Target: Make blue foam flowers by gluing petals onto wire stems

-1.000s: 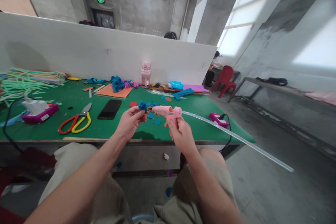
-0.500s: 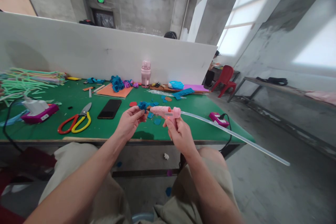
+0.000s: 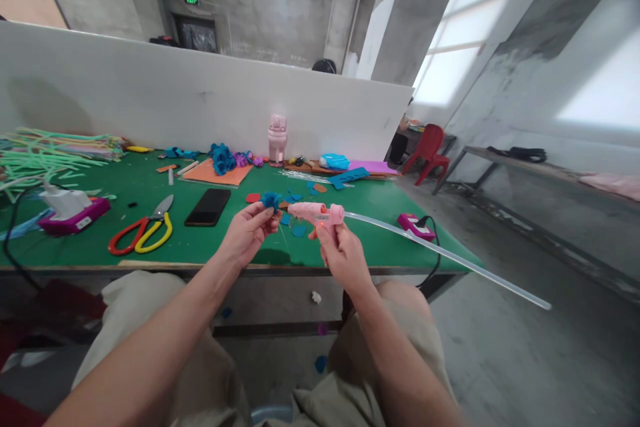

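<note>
Your right hand (image 3: 341,255) is closed around the handle of the small pink plastic hot glue gun (image 3: 316,213), its nozzle pointing left toward the ruffled blue felt flower (image 3: 272,199) that your left hand (image 3: 247,231) pinches between thumb and fingertips. Both are held above the near edge of the green-topped work table (image 3: 200,243), the flower just beside the nozzle; whether they touch cannot be told. Since a second ago, the gun has risen slightly and the long translucent glue stick (image 3: 445,255) trailing from its back has swung upward, its far tip now higher than before. The flower has also lifted a little and sits closer to the nozzle. Your hands have otherwise kept their grips. On the table, the red-and-yellow-handled scissors (image 3: 141,235) and the black smartphone (image 3: 208,207) lie where they did, well to the left of your hands.
</note>
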`<state>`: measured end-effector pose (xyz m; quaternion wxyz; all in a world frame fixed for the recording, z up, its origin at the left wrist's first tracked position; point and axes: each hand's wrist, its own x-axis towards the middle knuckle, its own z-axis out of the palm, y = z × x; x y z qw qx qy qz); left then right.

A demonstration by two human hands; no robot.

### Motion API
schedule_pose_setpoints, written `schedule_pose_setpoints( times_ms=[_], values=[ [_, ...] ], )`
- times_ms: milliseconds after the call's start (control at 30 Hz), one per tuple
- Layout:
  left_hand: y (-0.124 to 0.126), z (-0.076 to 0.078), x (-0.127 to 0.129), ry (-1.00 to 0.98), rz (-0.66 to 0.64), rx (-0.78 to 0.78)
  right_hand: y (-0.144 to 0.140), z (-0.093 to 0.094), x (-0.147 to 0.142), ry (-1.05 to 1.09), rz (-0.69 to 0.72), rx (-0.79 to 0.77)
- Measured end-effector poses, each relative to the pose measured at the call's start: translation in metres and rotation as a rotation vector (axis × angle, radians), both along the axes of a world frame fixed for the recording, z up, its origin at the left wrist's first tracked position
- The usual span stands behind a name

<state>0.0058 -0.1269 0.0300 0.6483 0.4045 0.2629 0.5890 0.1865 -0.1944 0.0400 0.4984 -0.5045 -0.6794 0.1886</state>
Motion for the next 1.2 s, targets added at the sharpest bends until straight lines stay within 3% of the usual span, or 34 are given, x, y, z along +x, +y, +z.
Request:
schedule_pose_setpoints(
  times_ms=[1200],
  values=[
    [-0.0011, -0.0008, 0.0041, 0.012, 0.004, 0.007, -0.0001, 0.0002, -0.0049, 0.058, 0.027, -0.003]
  ],
)
